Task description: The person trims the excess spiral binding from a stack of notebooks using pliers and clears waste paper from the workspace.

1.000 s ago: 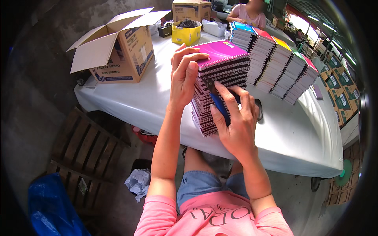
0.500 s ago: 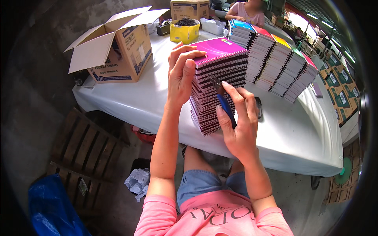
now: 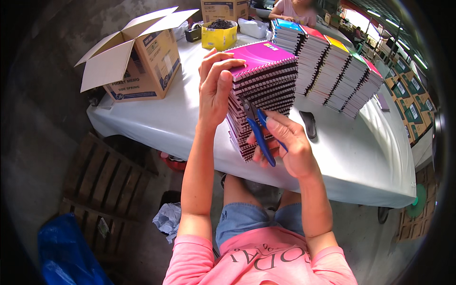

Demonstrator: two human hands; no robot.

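Note:
Before me on the table stands a tall stack of spiral-bound notebooks [image 3: 268,90], its black coil spines facing me and a magenta cover [image 3: 261,56] on top. My left hand [image 3: 216,92] grips the stack's upper left corner, fingers curled over the cover and thumb along the side. Held in my right hand [image 3: 292,145] is a pair of nippers [image 3: 257,134] with blue handles spread apart. Its metal jaws lie at the coil ends near the stack's left edge; whether they touch a coil, I cannot tell.
Several more notebook stacks [image 3: 327,71] stand behind to the right. A dark elongated object [image 3: 308,124] lies beside my stack. An open carton [image 3: 147,66] sits at left; a yellow container [image 3: 219,37] of black scraps is farther back. Across the table is another person [image 3: 294,13].
The nippers have moved down and left along the spines, and their handles now stand spread. My right hand has turned and lowered with them. My left hand keeps its hold.

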